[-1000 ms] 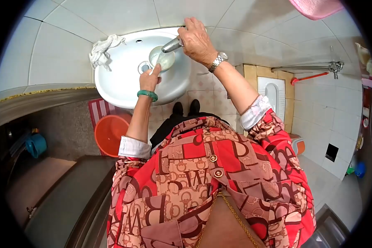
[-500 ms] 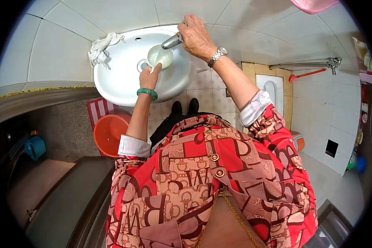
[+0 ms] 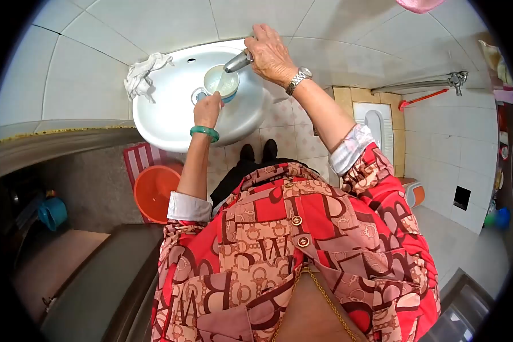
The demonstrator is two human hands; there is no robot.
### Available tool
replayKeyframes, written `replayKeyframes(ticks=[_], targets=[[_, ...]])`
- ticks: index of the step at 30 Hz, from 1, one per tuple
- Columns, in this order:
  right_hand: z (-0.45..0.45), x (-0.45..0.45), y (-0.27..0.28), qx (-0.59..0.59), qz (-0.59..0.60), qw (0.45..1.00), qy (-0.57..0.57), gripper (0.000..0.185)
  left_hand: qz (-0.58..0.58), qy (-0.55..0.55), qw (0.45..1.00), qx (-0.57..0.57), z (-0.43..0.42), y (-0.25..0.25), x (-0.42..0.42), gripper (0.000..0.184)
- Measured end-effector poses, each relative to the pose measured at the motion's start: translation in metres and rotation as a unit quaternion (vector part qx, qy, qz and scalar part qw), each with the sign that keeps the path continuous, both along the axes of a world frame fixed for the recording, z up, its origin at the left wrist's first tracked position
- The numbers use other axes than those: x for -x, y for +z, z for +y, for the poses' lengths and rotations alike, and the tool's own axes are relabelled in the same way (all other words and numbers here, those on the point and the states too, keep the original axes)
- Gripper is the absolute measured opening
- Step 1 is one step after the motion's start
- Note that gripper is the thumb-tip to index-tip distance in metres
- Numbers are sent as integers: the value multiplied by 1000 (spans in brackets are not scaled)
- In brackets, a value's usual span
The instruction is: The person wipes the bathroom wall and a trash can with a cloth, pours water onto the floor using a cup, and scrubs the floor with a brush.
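Observation:
My left hand, with a green bangle at the wrist, is closed on the near side of a pale cup with a blue lower part. The cup is over the white sink, under the spout of the metal faucet, and whitish water shows inside it. My right hand, with a metal watch at the wrist, is closed around the faucet's handle end; its palm side is hidden.
A white cloth hangs over the sink's left rim. Below stands an orange bucket beside a striped mat. At the right are a squat toilet, a wall tap and a red-handled tool.
The cup has tilted, so that more of its blue side shows, and my left hand has shifted slightly down. My right hand stays at the faucet. The water in the cup looks more stirred up.

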State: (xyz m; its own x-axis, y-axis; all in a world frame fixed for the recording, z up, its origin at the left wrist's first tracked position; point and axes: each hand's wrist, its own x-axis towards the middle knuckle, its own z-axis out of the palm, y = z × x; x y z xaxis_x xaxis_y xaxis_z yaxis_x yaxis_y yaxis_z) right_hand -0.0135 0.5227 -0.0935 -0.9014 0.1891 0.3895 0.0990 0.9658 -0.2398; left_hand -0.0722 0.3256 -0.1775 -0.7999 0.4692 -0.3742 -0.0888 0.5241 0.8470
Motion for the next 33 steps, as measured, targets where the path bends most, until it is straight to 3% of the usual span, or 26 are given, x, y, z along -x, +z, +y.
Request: replayKeyframes(ticks=[7,10,12,14,16,18,19,21,22,24,26,28,30,33], targets=[[4,1,-8,-9,15,1000,-4,19,-15,-5,1000,7,0,0,0,42],[2,-8,-5,20,-1,1000,16,33,-11,-22,1000,-12,-4,-2,1,42],[-10,-25,1,67,46,996,-48,46,-10,-30,999,-12,-6,-1,1,42],[-27,-50,7,129,104,983,-84,42,-3,-47,998,-35,-7,-3,1,42],[-47,-71,-12,213,32,964,-158,37,1,-50,998,-35,-8,-5,0,41],[-61,-76,-47,491,-60,864,-97,30,17,-62,997,-35,-7,-6,1,41],[-72,-72,-44,564,-87,816,-91,30,16,-67,997,-34,-7,-5,1,41],[-93,-62,-23,681,-136,714,-86,29,6,-82,995,-56,-9,-4,1,39],[-97,-56,-26,685,-132,711,-90,29,5,-88,995,-52,-12,-8,3,39],[-100,-43,-32,774,-197,596,-90,27,38,-99,992,-69,-12,-9,3,37],[-101,-37,-34,775,-195,591,-106,25,-22,-130,991,-2,-14,4,3,28],[-102,-34,-40,789,-189,570,-128,25,59,-163,985,-19,-21,-11,7,27],[-106,-33,-45,800,-167,560,-137,24,67,-186,980,-4,-25,-17,9,26],[-111,-30,-48,852,-126,478,-170,19,97,-237,965,-61,-27,-6,7,25]])
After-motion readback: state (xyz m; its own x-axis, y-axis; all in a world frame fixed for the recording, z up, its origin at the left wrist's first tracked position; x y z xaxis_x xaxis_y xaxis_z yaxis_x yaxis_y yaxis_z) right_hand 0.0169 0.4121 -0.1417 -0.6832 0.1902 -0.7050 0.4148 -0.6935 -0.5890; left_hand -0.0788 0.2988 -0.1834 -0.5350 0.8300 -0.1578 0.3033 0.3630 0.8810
